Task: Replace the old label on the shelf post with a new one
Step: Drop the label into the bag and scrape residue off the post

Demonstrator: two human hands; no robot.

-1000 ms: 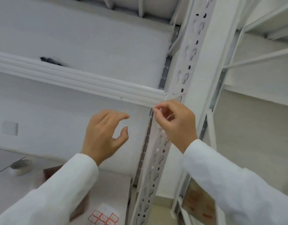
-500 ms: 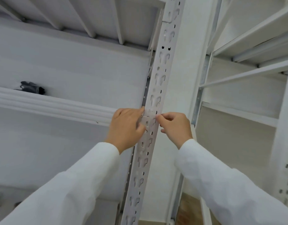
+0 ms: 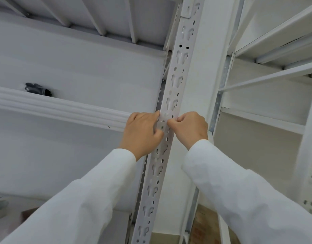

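On the shelf post (image 3: pixel 169 95), left hand (image 3: pixel 143 132) and right hand (image 3: pixel 188 128) curled, fingertips pressing a label (image 3: pixel 162 127).

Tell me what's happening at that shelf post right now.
A person in white sleeves has both hands up on the perforated white shelf post. The left hand and the right hand are pressed against a small pale label on the face of the post, beside the shelf beam. Whether they are peeling or smoothing it cannot be told.
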